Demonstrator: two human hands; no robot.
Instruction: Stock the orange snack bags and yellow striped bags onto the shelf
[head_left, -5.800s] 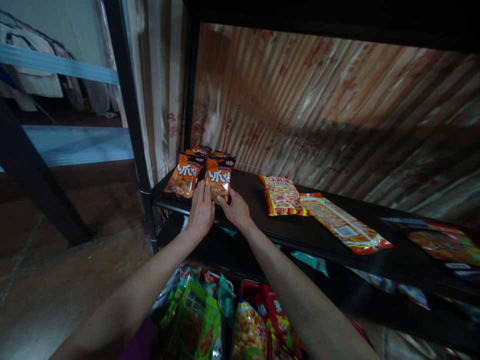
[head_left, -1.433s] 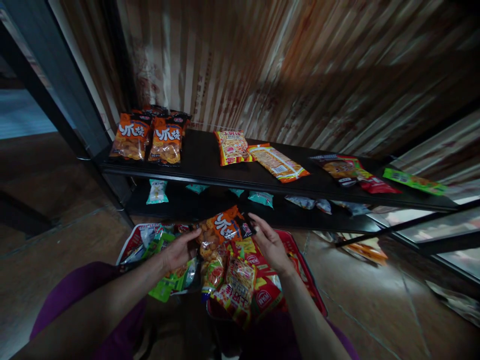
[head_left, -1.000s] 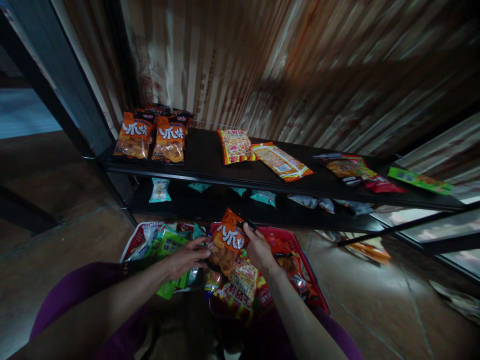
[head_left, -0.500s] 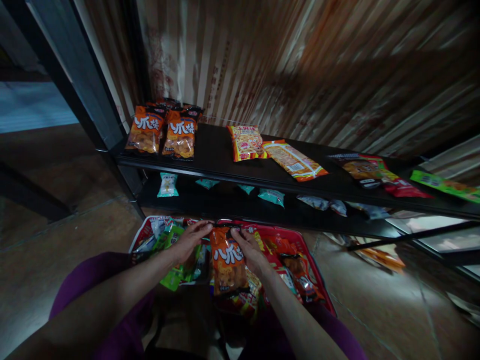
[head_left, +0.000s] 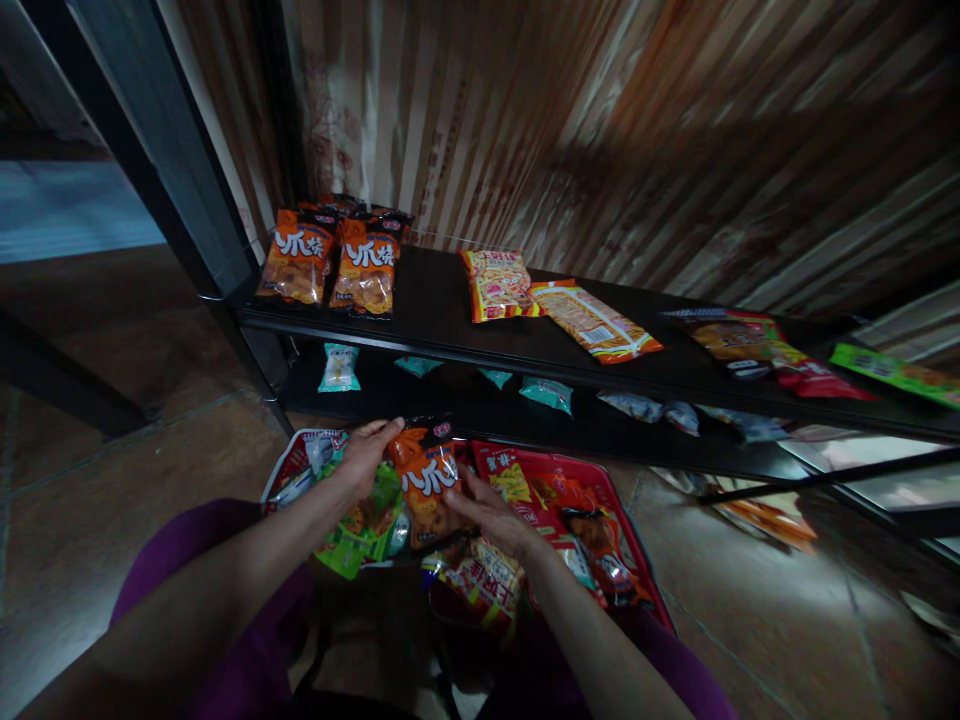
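I hold an orange snack bag (head_left: 426, 482) with white lettering between both hands, above the baskets on the floor. My left hand (head_left: 366, 456) grips its upper left edge, fingers closed on it. My right hand (head_left: 487, 512) supports its lower right side, fingers bent against the bag. Matching orange bags (head_left: 334, 262) stand in a group at the left end of the black upper shelf (head_left: 435, 330).
A red basket (head_left: 634, 570) and a second basket (head_left: 289, 470) full of snack bags sit on the tiled floor. Yellow and orange packets (head_left: 559, 305) and more packets (head_left: 757, 350) lie along the upper shelf. Small teal packets (head_left: 341, 367) lie on the lower shelf. A dark post (head_left: 187, 190) stands left.
Over the last second the orange bag came out of the red basket, hung upright, and now sits higher and further left between both hands. Earlier my hands were at the shelf's orange bags.
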